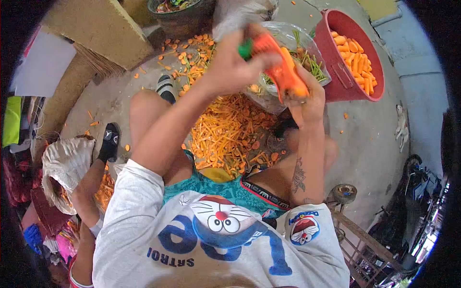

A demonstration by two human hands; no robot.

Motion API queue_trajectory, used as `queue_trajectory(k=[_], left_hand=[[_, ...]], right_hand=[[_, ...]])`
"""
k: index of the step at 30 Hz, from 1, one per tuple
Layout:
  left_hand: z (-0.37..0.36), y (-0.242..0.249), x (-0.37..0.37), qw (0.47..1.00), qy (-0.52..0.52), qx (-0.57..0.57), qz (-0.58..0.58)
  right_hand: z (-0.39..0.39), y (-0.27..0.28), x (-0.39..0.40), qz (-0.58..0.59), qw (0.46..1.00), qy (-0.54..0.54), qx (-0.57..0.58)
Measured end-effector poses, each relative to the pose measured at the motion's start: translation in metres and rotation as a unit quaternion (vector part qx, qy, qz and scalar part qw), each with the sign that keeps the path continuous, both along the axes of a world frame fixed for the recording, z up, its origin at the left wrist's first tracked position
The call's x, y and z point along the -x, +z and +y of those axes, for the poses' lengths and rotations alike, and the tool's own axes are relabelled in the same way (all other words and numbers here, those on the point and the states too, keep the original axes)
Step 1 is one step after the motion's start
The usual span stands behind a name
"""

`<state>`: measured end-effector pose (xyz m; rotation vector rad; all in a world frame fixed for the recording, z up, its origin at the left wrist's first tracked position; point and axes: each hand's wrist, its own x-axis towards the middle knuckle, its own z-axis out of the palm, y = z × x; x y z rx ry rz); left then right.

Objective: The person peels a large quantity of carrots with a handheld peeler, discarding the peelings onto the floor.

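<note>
My left hand [235, 65], blurred by motion, is closed around a red-orange hand tool [269, 50] with a green end. The tool lies against a carrot [289, 62], and its exact kind is too smeared to make out. Wrapped round the carrot's near end is my right hand [307, 98]. Just behind my hands sits a clear plastic bag [283, 31] with green-stemmed carrots [312, 65] in it. Below them, between my legs, spreads a heap of orange peelings [223, 127].
A red tub [331, 62] of peeled carrots [357, 60] stands at the right. A dark bucket [185, 19] is at the back. At the left are a white sack [67, 165] and another person's leg [89, 192]. Carrot slices [187, 60] litter the floor.
</note>
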<state>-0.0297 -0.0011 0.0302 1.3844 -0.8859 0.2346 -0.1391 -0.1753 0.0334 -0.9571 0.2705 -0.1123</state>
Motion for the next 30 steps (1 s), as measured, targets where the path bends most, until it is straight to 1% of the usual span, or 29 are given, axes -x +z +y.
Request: queue_trajectory(k=[2,3,4,5,6,7,8,9,10,11,12,13,14,15,16,17,18,19,21,22,23,24,25,26,27,28,29,30], left_hand=[[0.001,0.008,-0.008,1.000,0.005,-0.006,0.013],[0.005,0.007,-0.014,1.000,0.013,-0.015,0.024],[0.014,0.000,-0.037,0.997,0.066,-0.016,0.042],[0.023,-0.004,-0.049,0.997,0.067,-0.017,0.039],[0.030,-0.002,-0.056,0.990,0.081,0.006,0.113],[0.033,-0.001,-0.059,0.977,0.095,0.031,0.187],[0.026,-0.007,-0.051,0.978,0.095,0.036,0.182],[0.015,-0.001,-0.030,0.979,0.093,0.037,0.179],[0.003,0.005,-0.002,0.993,0.030,0.046,0.109],[-0.003,0.008,0.011,0.997,-0.032,0.057,0.039],[-0.003,0.007,0.006,0.997,-0.032,0.059,0.042],[0.001,0.005,-0.004,0.998,-0.027,0.024,0.054],[0.007,0.004,-0.015,0.997,-0.021,-0.013,0.067],[0.016,0.004,-0.029,0.998,-0.017,-0.013,0.067],[0.025,0.009,-0.044,0.992,0.048,0.000,0.118],[0.031,0.011,-0.053,0.980,0.111,0.014,0.167],[0.034,0.017,-0.049,0.961,0.106,0.033,0.252],[0.031,0.016,-0.041,0.962,0.107,0.034,0.249],[0.011,0.002,-0.016,0.986,0.064,-0.003,0.152],[0.005,-0.001,-0.003,1.000,0.002,-0.010,0.028],[0.005,-0.003,-0.008,0.999,0.002,-0.009,0.031],[0.007,-0.005,-0.015,0.999,0.028,-0.027,0.028],[0.011,-0.004,-0.023,0.997,0.055,-0.046,0.026],[0.022,0.001,-0.038,0.991,0.108,-0.055,0.051],[0.030,-0.004,-0.053,0.991,0.109,-0.056,0.048],[0.037,-0.009,-0.065,0.988,0.107,0.000,0.108],[0.040,-0.015,-0.074,0.979,0.104,0.057,0.166],[0.030,-0.009,-0.057,0.979,0.115,0.069,0.150]], right_hand=[[0.009,0.014,0.002,-0.006,0.998,-0.008,0.058],[0.008,0.011,0.006,0.001,0.998,-0.006,0.057],[0.005,0.011,0.008,-0.005,0.999,0.037,0.024],[0.001,0.012,0.008,-0.015,0.997,0.079,-0.009],[-0.003,0.008,0.004,-0.044,0.990,0.121,-0.049],[-0.003,0.004,0.003,-0.047,0.990,0.121,-0.049],[-0.004,0.001,0.001,-0.025,0.997,0.068,-0.037],[0.000,0.001,-0.001,-0.001,1.000,0.014,-0.025],[0.007,0.006,-0.001,-0.001,1.000,0.010,-0.025],[0.015,0.015,-0.001,0.001,1.000,-0.016,-0.021],[0.018,0.019,0.000,0.003,0.999,-0.039,-0.015],[0.013,0.014,0.002,0.009,0.999,-0.036,-0.013],[0.003,0.005,0.004,-0.025,0.999,0.039,-0.022],[-0.005,-0.003,0.004,-0.063,0.991,0.113,-0.031],[-0.009,-0.007,0.002,-0.066,0.991,0.115,-0.033],[-0.011,-0.011,0.000,-0.070,0.985,0.144,-0.070],[-0.012,-0.011,-0.003,-0.075,0.976,0.175,-0.104],[-0.010,-0.009,-0.005,-0.079,0.976,0.176,-0.103],[-0.003,-0.007,-0.005,-0.005,0.998,0.016,-0.059],[-0.002,-0.007,-0.002,-0.004,0.998,0.015,-0.059],[-0.002,-0.005,0.002,-0.013,0.999,0.016,-0.034],[-0.001,-0.005,0.005,-0.021,1.000,0.018,-0.011],[-0.001,-0.006,0.007,-0.014,1.000,0.020,-0.012],[-0.002,-0.005,0.008,-0.032,0.997,0.066,-0.035],[-0.003,-0.004,0.007,-0.054,0.991,0.111,-0.059],[-0.007,-0.008,0.005,-0.058,0.990,0.110,-0.060],[-0.015,-0.017,0.000,-0.088,0.976,0.163,-0.112],[-0.021,-0.020,-0.006,-0.118,0.956,0.216,-0.160]])
